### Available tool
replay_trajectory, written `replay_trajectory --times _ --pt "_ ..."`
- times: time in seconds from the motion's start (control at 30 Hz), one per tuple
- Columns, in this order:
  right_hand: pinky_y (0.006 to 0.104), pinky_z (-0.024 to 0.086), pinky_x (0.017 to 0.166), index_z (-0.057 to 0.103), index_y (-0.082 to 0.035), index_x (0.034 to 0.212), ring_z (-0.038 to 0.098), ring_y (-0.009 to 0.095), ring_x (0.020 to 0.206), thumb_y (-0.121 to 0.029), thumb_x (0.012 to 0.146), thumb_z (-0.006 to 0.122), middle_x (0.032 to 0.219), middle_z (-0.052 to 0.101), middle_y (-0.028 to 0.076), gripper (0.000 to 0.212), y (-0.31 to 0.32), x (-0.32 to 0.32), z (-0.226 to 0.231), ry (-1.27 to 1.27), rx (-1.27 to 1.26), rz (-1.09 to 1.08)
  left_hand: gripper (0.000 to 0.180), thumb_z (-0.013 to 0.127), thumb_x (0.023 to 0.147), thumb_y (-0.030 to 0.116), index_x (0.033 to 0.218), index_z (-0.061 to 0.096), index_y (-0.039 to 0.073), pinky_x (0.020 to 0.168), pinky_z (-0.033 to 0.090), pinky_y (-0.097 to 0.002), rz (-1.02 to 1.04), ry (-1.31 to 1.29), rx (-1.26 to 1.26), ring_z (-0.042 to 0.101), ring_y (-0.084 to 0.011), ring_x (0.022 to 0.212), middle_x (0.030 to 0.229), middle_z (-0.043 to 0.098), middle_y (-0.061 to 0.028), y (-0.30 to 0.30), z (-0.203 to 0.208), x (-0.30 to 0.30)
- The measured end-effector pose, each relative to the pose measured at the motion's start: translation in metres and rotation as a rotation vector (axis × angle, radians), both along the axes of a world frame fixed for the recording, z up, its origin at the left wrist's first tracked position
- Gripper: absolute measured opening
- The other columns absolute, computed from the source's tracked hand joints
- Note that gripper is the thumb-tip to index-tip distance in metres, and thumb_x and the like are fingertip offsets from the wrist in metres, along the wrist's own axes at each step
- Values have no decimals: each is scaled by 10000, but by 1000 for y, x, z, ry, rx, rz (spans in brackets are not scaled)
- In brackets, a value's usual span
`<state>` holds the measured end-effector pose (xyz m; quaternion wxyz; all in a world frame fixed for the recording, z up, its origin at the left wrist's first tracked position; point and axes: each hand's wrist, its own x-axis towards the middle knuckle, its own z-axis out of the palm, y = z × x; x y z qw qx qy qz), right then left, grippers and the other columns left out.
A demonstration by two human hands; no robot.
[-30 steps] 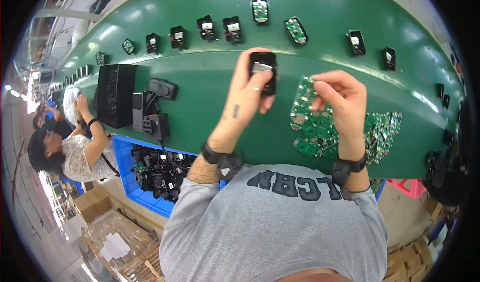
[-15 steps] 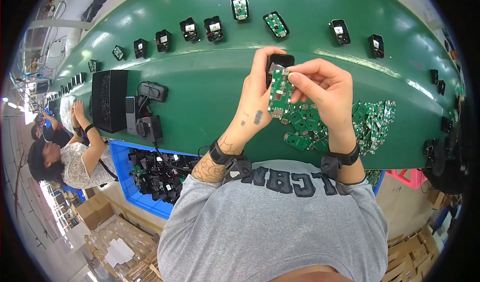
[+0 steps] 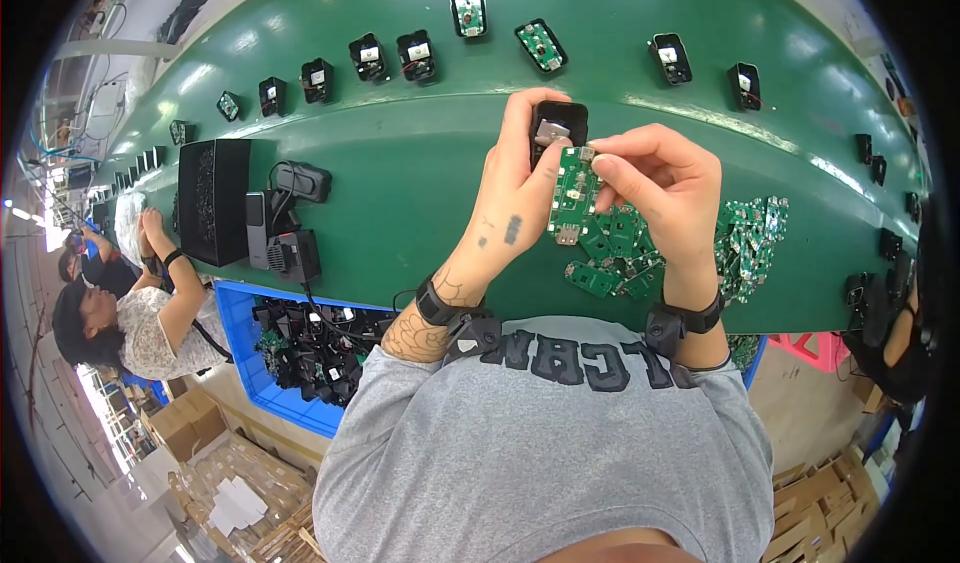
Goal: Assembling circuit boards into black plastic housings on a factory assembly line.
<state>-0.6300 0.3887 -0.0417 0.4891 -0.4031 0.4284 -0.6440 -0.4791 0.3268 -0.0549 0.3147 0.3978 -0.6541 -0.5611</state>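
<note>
My left hand (image 3: 515,183) is closed round a small black plastic housing (image 3: 572,113), its open side up, with a silvery part showing inside. Between the thumb and fingers of my right hand (image 3: 660,188) is the upper end of a green circuit board (image 3: 573,198), held upright just below and right of the housing. A metal connector sits at the board's lower end. My left thumb reaches to the board's upper edge; whether it presses on it I cannot tell. Under and beside my right hand lies a heap of similar green boards (image 3: 745,248).
Black housings (image 3: 417,55), some with boards, stand in a row along the green table (image 3: 400,163). To the left are a black box (image 3: 213,203) and a dark device with cables (image 3: 292,253). A blue bin (image 3: 290,418) of parts sits below the edge; a co-worker (image 3: 150,313) works at far left.
The circuit board and my right hand have shifted slightly right and down, away from the housing. More of the housing's inside shows now. The whole view has moved a little.
</note>
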Motion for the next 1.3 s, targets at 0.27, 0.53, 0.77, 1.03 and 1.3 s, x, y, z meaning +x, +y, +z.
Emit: replay_trajectory --times 0.27,0.53,0.77,1.03,1.3 --pt "206 496 536 686 41 961 643 112 621 36 851 668 813 676 82 112 -1 -2 -8 149 8 -34 340 460 932 74 1268 408 88 753 492 -316 -12 58 -28 585 -171 853 1044 587 -98 2 -5 -5" --pt "203 482 554 688 38 974 629 101 642 19 856 671 827 678 63 121 1 -16 -15 152 12 -153 520 499 887 102 1379 331 121 586 469 -247 -182 322 492 557 -128 735 1034 574 -87 8 16 -4" --pt "225 448 568 697 23 960 605 107 703 17 838 685 835 652 54 122 4 -16 -12 427 -112 -295 820 675 837 39 1475 167 137 732 516 -274 -289 344 303 565 -157 1010 1202 490 -99 18 18 -12" --pt "251 462 733 684 -4 1025 598 130 896 -24 823 704 1010 639 73 204 0 -17 -12 923 -330 -508 813 639 852 -4 1486 156 156 710 494 -243 -286 422 414 562 -127 972 1234 431 -70 21 11 -16" --pt "267 527 824 532 15 1280 618 132 980 -55 906 623 1097 647 95 391 -1 -18 -17 -182 143 119 751 553 919 22 1510 130 207 521 408 -231 -324 403 397 481 -80 669 1161 466 -77 14 7 -19"
